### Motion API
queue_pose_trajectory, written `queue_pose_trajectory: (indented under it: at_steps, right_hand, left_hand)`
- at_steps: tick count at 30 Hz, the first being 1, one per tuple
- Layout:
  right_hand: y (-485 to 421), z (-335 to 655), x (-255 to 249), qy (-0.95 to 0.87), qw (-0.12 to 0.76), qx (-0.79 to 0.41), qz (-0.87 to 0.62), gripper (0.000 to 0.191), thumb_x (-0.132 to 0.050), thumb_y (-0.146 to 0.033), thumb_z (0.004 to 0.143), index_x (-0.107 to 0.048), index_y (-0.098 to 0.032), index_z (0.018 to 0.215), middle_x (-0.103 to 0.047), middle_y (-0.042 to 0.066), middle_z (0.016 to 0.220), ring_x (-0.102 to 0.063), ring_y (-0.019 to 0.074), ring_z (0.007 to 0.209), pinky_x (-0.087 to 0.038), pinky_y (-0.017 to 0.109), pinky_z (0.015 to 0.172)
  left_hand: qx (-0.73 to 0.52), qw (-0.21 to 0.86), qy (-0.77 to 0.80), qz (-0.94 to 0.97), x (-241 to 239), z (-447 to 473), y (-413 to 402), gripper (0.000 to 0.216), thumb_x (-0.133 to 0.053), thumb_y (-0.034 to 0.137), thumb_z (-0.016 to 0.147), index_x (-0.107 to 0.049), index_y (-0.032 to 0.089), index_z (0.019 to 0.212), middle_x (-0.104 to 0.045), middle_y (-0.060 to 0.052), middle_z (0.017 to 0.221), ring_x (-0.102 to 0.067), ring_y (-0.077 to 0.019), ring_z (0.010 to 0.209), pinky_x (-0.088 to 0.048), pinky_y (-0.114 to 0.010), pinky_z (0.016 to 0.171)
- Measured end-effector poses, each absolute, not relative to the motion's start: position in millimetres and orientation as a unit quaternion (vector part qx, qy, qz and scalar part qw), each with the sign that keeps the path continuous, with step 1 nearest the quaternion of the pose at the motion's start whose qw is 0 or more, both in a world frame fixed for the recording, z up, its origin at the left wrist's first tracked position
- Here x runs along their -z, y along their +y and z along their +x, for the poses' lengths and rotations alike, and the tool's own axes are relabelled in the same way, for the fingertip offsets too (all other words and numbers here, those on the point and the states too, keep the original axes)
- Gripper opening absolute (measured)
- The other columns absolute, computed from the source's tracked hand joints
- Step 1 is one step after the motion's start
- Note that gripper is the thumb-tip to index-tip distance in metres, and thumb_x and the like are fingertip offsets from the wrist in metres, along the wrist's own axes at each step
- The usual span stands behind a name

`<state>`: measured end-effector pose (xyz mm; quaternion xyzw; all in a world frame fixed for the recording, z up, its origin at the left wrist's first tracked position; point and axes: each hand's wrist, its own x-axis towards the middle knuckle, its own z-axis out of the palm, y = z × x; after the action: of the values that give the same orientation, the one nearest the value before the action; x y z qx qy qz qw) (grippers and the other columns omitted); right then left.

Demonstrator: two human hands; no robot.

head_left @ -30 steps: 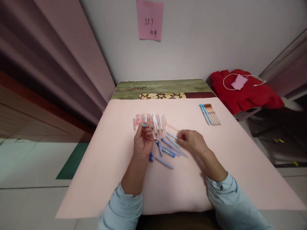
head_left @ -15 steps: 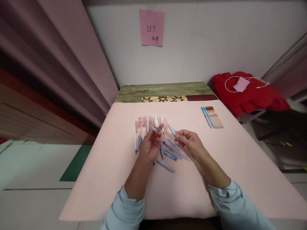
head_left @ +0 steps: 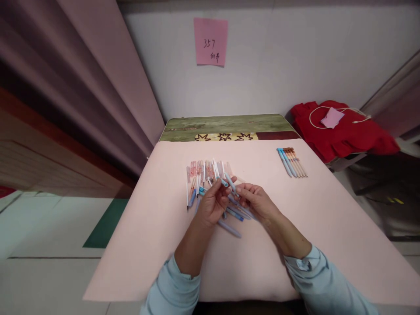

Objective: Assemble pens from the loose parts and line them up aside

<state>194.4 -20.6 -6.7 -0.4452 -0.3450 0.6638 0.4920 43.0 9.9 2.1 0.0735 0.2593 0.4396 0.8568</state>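
Pinched in my left hand (head_left: 213,204) is a short blue pen barrel (head_left: 224,182), its hollow end turned towards me. My right hand (head_left: 257,201) grips a pale blue pen barrel (head_left: 230,181), which slants up and to the left. The two parts are close together over the table; whether they touch I cannot tell. Under and around my hands lie loose pen parts: white refills (head_left: 187,197), clear pinkish barrels (head_left: 193,167), a dark blue piece (head_left: 192,199) and a lilac-blue barrel (head_left: 229,229). My left hand hides some of them.
A row of pens (head_left: 292,162), blue and brown-topped, lies at the right back of the pink-covered table (head_left: 157,262). Beyond the table's right edge is a red cloth (head_left: 361,135) with a white cable. A pink note (head_left: 210,41) hangs on the wall.
My hands have come closer together. The left hand with its blue barrel moved right; the pale blue barrel in my right hand moved slightly down and left.
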Motion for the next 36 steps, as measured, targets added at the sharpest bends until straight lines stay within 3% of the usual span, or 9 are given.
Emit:
queue_pose_trajectory:
  at_steps: [3,6,11,14,18,25,30,36]
  right_hand:
    - [-20.5,192.6,8.0,-0.357,0.483,-0.661,-0.450,0.034,-0.076,-0.049,0.072,-0.068,-0.016,0.079,-0.064,-0.001,0.064,-0.043,0.0058,0.045,-0.031,0.021,0.046]
    - [-20.4,193.4,12.4,-0.375,0.488,-0.629,-0.474,0.037,-0.074,-0.051,0.073,-0.069,-0.016,0.084,-0.066,0.001,0.067,-0.045,0.0068,0.046,-0.032,0.021,0.046]
    - [-22.0,192.4,14.8,-0.464,0.491,-0.489,-0.552,0.033,-0.069,-0.049,0.078,-0.069,-0.016,0.084,-0.057,-0.003,0.057,-0.043,0.0092,0.047,-0.031,0.022,0.046]
    - [-20.8,182.2,4.0,-0.588,0.398,-0.357,-0.607,0.021,-0.063,-0.040,0.082,-0.071,-0.020,0.082,-0.062,-0.002,0.061,-0.050,0.0115,0.052,-0.035,0.023,0.052]
    - [-13.4,158.1,-15.4,-0.712,0.236,-0.190,-0.634,0.013,-0.061,-0.030,0.084,-0.072,-0.025,0.089,-0.072,0.000,0.085,-0.063,0.0157,0.075,-0.040,0.025,0.066]
    - [-0.5,125.1,-19.2,-0.753,0.040,-0.112,-0.647,0.019,-0.050,-0.028,0.090,-0.067,-0.022,0.098,-0.072,0.006,0.096,-0.067,0.0228,0.088,-0.042,0.030,0.068]
    - [-1.1,121.6,-18.1,-0.755,0.025,-0.102,-0.647,0.021,-0.046,-0.022,0.091,-0.066,-0.020,0.098,-0.072,0.008,0.097,-0.067,0.0222,0.088,-0.041,0.029,0.066]
    - [-19.9,155.1,-20.5,-0.718,0.114,-0.130,-0.675,0.019,-0.050,-0.024,0.087,-0.068,-0.023,0.083,-0.072,0.004,0.085,-0.065,0.0197,0.076,-0.035,0.028,0.060]
  left_hand:
    - [-0.430,0.862,0.257,0.075,0.4,41.4,11.4,0.029,-0.046,0.022,0.097,-0.068,0.004,0.096,-0.068,-0.010,0.079,-0.058,-0.0062,0.057,-0.045,-0.009,0.041]
    - [-0.484,0.839,0.241,0.070,-2.2,29.6,18.3,0.029,-0.044,0.022,0.097,-0.067,0.006,0.092,-0.069,-0.011,0.088,-0.056,-0.0047,0.057,-0.044,-0.008,0.040]
    - [-0.605,0.772,0.194,0.022,-8.3,-1.3,35.2,0.035,-0.036,0.026,0.101,-0.064,0.009,0.088,-0.069,-0.011,0.093,-0.050,-0.0017,0.055,-0.039,-0.004,0.039]
    - [-0.629,0.756,0.181,-0.002,-7.4,-9.5,39.5,0.038,-0.034,0.028,0.102,-0.062,0.008,0.088,-0.069,-0.011,0.093,-0.049,-0.0014,0.055,-0.039,-0.004,0.040]
    - [-0.630,0.758,0.167,-0.009,-5.5,-8.2,38.5,0.039,-0.033,0.029,0.102,-0.062,0.008,0.087,-0.068,-0.011,0.092,-0.049,-0.0013,0.055,-0.038,-0.003,0.040]
    - [-0.620,0.768,0.159,-0.017,-7.3,-6.2,36.6,0.037,-0.033,0.029,0.102,-0.061,0.008,0.093,-0.067,-0.011,0.092,-0.048,-0.0010,0.055,-0.037,-0.003,0.039]
    - [-0.617,0.771,0.156,-0.015,-6.0,-6.0,36.1,0.035,-0.034,0.029,0.102,-0.061,0.009,0.095,-0.067,-0.010,0.093,-0.048,-0.0013,0.054,-0.037,-0.003,0.039]
    - [-0.600,0.787,0.142,-0.004,-2.6,-0.9,32.0,0.035,-0.034,0.027,0.102,-0.062,0.009,0.088,-0.068,-0.011,0.095,-0.049,-0.0009,0.054,-0.037,-0.004,0.039]
